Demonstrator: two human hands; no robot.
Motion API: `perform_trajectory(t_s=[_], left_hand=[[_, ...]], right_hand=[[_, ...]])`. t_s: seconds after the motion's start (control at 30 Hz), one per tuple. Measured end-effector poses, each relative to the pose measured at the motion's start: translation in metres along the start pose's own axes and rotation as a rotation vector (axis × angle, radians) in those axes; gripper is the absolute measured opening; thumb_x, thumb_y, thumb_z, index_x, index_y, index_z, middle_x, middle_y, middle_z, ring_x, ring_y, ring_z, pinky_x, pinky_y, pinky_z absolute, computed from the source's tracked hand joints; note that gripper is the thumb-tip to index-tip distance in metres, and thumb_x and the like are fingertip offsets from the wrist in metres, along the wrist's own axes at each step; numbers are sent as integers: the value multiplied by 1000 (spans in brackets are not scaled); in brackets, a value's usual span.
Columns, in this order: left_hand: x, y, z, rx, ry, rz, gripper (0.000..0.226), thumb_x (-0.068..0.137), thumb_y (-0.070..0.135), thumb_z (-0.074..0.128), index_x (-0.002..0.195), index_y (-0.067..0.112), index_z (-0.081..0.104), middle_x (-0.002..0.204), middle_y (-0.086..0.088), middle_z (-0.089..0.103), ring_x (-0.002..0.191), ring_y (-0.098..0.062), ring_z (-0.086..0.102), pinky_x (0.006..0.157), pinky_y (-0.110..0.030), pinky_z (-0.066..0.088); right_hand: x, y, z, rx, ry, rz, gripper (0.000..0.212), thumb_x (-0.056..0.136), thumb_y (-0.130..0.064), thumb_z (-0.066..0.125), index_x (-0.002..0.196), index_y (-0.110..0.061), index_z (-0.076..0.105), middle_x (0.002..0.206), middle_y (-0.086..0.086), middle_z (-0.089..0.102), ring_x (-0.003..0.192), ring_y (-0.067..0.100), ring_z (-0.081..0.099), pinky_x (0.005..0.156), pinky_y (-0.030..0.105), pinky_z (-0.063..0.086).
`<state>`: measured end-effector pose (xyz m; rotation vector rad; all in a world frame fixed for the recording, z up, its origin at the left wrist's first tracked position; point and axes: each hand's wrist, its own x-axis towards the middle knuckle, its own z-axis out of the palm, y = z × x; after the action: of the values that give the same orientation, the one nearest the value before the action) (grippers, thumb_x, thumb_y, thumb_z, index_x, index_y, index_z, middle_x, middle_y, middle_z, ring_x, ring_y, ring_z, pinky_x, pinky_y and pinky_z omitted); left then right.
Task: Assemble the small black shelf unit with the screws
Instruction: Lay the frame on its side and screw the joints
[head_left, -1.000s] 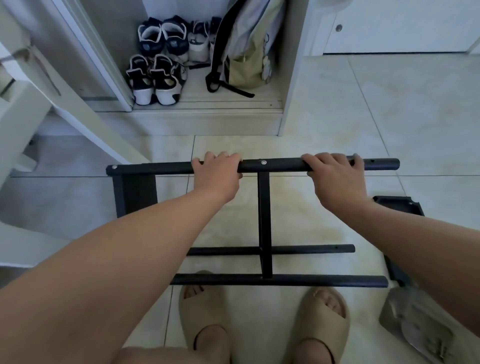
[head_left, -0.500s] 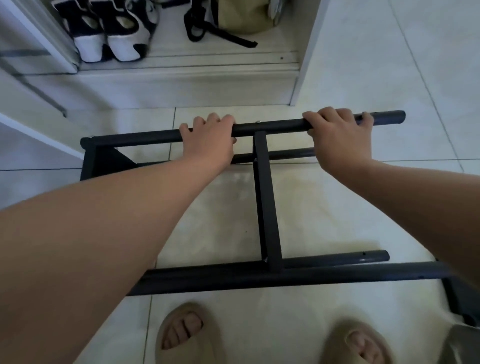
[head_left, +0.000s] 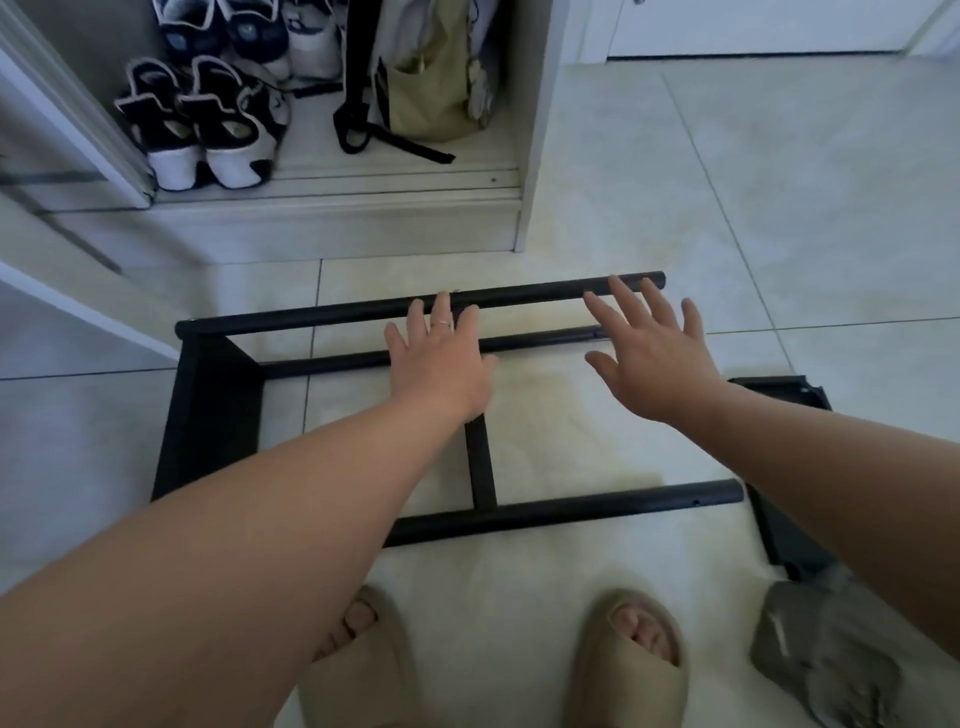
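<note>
The black shelf frame (head_left: 566, 506) lies on the tiled floor: three long tubes, a cross bar in the middle and a black side panel (head_left: 208, 415) fixed at the left end. My left hand (head_left: 441, 358) hovers over the middle of the frame with its fingers straight, fingertips at the far tube (head_left: 322, 317). My right hand (head_left: 649, 353) is spread wide above the right ends of the tubes and holds nothing. A second black side panel (head_left: 779, 519) lies loose on the floor at the right, partly hidden by my right forearm.
An open closet (head_left: 337, 182) behind the frame holds several sneakers (head_left: 202, 130) and a tan bag (head_left: 431, 93). A white board (head_left: 78, 306) slants in at the left. A crumpled grey plastic bag (head_left: 826, 649) lies at the lower right. My feet in beige slides (head_left: 628, 670) stand just before the frame.
Both hands have let go of the far tube and opened. The frame, which was tilted up by that tube, now lies lower on the floor.
</note>
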<state>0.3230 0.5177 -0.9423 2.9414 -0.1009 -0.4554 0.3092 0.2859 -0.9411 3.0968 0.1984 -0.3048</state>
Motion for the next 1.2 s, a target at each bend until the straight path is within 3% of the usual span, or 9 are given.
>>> perform_trajectory(t_s=[0.23,0.47,0.57,0.73,0.9,1.0,1.2], left_hand=[[-73,100,-3,80,-85,295,66,103,52,31,160,30,7,169,-4,-2,154,-32,-6,122,-56,3],[-136,184,60,136,-232,658,66,102,55,34,158,29,11,169,-3,-2,154,-32,-3,121,-54,11],[-149,204,93,216,-331,806,67,101,54,38,158,27,14,169,-4,-2,154,-31,-3,122,-53,12],[-155,219,137,291,-317,1088,60,99,49,46,152,26,28,167,-4,12,152,-31,10,117,-49,23],[-159,226,175,258,-324,1189,57,95,44,54,147,31,34,168,-4,6,150,-31,13,114,-47,26],[-161,231,188,257,-328,1228,43,95,45,56,135,33,49,169,-3,6,149,-34,13,114,-49,25],[-162,239,198,231,-243,1223,17,100,36,52,106,26,65,161,-3,33,146,-38,25,108,-48,32]], right_hand=[[-136,74,-18,-77,-107,120,66,104,-54,30,160,-37,1,170,-7,-9,156,28,-7,122,60,6],[-239,152,16,22,-307,278,68,104,-56,30,161,-40,-3,170,-10,-11,156,22,-7,124,53,9],[-276,174,44,61,-394,290,66,105,-52,33,161,-39,2,170,-9,-1,156,22,1,122,47,18],[-310,194,97,141,-420,311,53,104,-35,45,156,-27,36,154,3,43,138,29,41,107,40,39],[-315,203,149,251,-584,406,46,103,-30,45,149,-26,44,142,5,53,127,31,51,96,40,47],[-313,206,172,260,-672,434,40,101,-25,47,141,-26,52,138,5,58,121,30,57,92,40,51],[-318,214,201,300,-618,632,37,95,-3,47,131,-9,55,133,15,56,113,37,61,93,43,52]])
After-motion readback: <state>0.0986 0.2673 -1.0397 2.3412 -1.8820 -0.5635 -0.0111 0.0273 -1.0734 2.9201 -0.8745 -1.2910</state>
